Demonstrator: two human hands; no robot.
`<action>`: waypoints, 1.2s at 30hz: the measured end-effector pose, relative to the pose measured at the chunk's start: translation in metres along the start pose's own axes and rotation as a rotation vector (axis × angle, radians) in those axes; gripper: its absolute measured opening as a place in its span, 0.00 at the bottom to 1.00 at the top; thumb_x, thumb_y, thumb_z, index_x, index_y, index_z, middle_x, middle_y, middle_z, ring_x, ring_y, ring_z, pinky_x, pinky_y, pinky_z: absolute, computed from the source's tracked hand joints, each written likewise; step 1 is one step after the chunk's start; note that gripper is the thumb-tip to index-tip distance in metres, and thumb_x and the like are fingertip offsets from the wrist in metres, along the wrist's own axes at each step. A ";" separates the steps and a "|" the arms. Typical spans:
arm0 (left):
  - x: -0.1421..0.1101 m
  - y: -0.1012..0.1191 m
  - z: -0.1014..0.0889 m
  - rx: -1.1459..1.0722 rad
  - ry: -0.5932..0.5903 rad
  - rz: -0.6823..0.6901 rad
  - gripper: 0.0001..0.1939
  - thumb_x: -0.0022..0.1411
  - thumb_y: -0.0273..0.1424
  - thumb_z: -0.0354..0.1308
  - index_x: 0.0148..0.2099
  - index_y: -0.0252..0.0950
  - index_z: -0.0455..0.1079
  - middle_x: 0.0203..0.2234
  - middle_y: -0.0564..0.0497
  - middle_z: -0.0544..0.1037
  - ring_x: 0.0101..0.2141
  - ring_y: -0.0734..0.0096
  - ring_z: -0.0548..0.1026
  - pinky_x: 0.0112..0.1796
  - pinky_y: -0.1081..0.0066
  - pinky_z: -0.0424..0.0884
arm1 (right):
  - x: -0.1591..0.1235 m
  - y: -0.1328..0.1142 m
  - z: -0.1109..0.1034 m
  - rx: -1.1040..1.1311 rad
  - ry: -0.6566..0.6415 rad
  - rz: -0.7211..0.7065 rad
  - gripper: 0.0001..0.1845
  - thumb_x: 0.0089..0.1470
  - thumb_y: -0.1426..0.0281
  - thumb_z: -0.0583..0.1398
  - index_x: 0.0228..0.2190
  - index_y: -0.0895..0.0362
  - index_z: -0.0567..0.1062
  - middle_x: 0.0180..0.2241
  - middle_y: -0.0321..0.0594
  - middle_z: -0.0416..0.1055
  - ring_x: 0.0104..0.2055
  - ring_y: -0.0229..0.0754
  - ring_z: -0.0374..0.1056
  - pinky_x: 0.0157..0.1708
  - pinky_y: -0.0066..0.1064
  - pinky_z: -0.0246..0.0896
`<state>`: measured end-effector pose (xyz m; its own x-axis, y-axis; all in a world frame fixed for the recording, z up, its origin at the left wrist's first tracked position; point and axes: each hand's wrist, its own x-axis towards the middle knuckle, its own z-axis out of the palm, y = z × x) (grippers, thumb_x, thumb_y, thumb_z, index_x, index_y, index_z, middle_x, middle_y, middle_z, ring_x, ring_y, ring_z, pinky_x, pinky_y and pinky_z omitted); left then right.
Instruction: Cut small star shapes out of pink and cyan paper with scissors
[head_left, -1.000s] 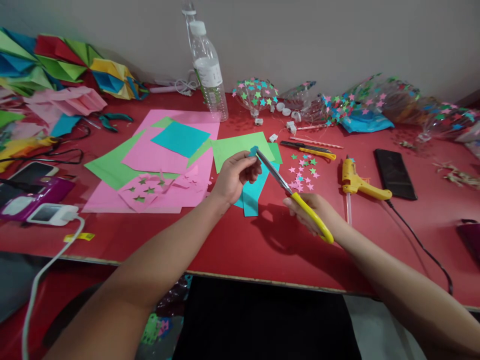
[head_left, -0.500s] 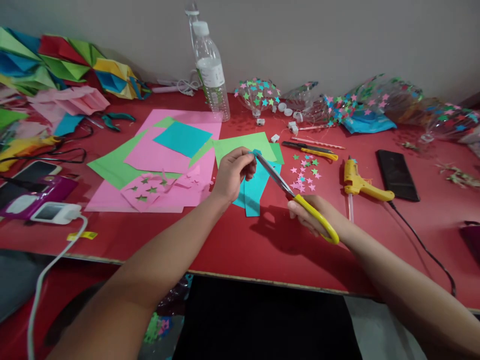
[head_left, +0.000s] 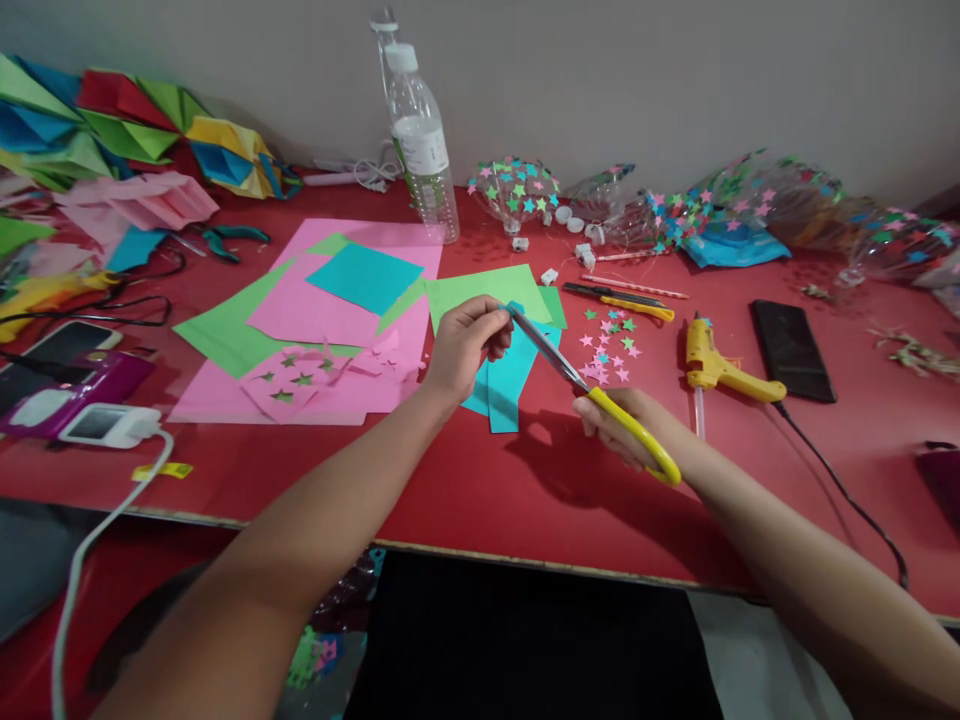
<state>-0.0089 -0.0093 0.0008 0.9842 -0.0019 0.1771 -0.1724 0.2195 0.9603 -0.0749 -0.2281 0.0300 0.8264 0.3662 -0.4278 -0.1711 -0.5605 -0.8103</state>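
Note:
Between thumb and fingers my left hand (head_left: 474, 340) pinches a small piece of blue paper (head_left: 514, 307). My right hand (head_left: 616, 430) is closed around the yellow handles of a pair of scissors (head_left: 551, 352). The scissor blades point up and left, with their tips at the small blue piece; whether they bite into it is too small to tell. Below my hands lies blue paper (head_left: 504, 400) partly over a light green sheet (head_left: 487, 290). Several small paper stars (head_left: 606, 350), pink, green and blue, are scattered right of the blades.
A box cutter (head_left: 622, 298), a yellow glue gun (head_left: 712, 365) and a black phone (head_left: 793, 350) lie to the right. Pink sheets (head_left: 202, 395) and a clear bottle (head_left: 431, 150) stand left and behind. Star-covered clear plastic pieces (head_left: 517, 190) line the wall. A white cable (head_left: 112, 530) hangs over the table's edge.
The scissors' handle has tilted slightly, its end a little higher and farther right. My left hand keeps its pinch on the blue paper; otherwise little differs.

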 end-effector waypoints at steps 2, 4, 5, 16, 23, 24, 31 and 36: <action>0.000 0.000 0.000 -0.013 -0.004 0.000 0.08 0.55 0.29 0.56 0.23 0.36 0.68 0.15 0.55 0.70 0.16 0.82 0.65 0.17 0.78 0.60 | 0.001 0.002 0.000 -0.006 0.023 -0.013 0.26 0.53 0.46 0.58 0.23 0.56 0.65 0.13 0.26 0.55 0.11 0.28 0.52 0.11 0.23 0.46; 0.001 0.000 0.000 -0.027 -0.004 -0.008 0.08 0.55 0.29 0.57 0.23 0.36 0.68 0.15 0.55 0.70 0.16 0.82 0.65 0.17 0.79 0.60 | 0.002 0.003 0.001 -0.012 0.035 -0.021 0.26 0.53 0.47 0.59 0.22 0.56 0.66 0.13 0.26 0.55 0.10 0.28 0.51 0.11 0.23 0.46; 0.000 0.000 0.001 -0.037 -0.001 -0.018 0.08 0.55 0.29 0.57 0.23 0.36 0.68 0.15 0.55 0.70 0.16 0.82 0.65 0.17 0.79 0.60 | 0.003 0.003 0.001 -0.002 0.033 -0.019 0.26 0.53 0.47 0.59 0.22 0.56 0.65 0.13 0.26 0.55 0.10 0.28 0.51 0.11 0.23 0.46; 0.001 0.002 0.001 -0.044 0.040 -0.036 0.06 0.53 0.29 0.57 0.25 0.36 0.68 0.16 0.56 0.70 0.16 0.82 0.66 0.17 0.79 0.60 | 0.003 0.000 0.005 0.044 0.035 0.032 0.28 0.51 0.44 0.59 0.21 0.56 0.64 0.10 0.26 0.53 0.10 0.29 0.51 0.11 0.23 0.45; 0.000 0.003 0.003 -0.025 0.055 -0.030 0.07 0.54 0.29 0.56 0.24 0.36 0.67 0.15 0.56 0.69 0.16 0.82 0.65 0.17 0.78 0.60 | 0.002 0.000 0.008 0.060 0.014 0.016 0.28 0.52 0.43 0.57 0.22 0.55 0.64 0.10 0.25 0.53 0.10 0.30 0.51 0.10 0.23 0.46; -0.001 0.003 0.003 -0.030 0.052 -0.025 0.07 0.54 0.29 0.56 0.24 0.36 0.67 0.15 0.56 0.69 0.16 0.82 0.65 0.17 0.78 0.60 | 0.002 0.000 0.008 0.065 0.013 0.005 0.29 0.52 0.42 0.56 0.22 0.55 0.64 0.10 0.25 0.53 0.10 0.30 0.51 0.11 0.23 0.47; -0.003 0.005 0.005 -0.036 0.040 -0.020 0.08 0.55 0.29 0.56 0.24 0.36 0.67 0.15 0.56 0.69 0.16 0.82 0.64 0.17 0.78 0.60 | 0.000 -0.003 0.008 0.038 0.010 -0.029 0.29 0.52 0.42 0.56 0.23 0.56 0.64 0.12 0.26 0.55 0.11 0.29 0.52 0.12 0.23 0.49; -0.004 0.003 0.005 -0.035 0.046 -0.038 0.07 0.55 0.29 0.56 0.25 0.37 0.67 0.16 0.56 0.69 0.16 0.81 0.65 0.17 0.78 0.60 | 0.000 -0.001 0.008 0.057 0.015 0.005 0.28 0.54 0.44 0.55 0.22 0.55 0.64 0.11 0.26 0.53 0.10 0.30 0.51 0.11 0.23 0.47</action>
<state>-0.0133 -0.0136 0.0036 0.9910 0.0333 0.1294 -0.1336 0.2541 0.9579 -0.0789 -0.2214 0.0276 0.8334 0.3516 -0.4265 -0.2055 -0.5192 -0.8296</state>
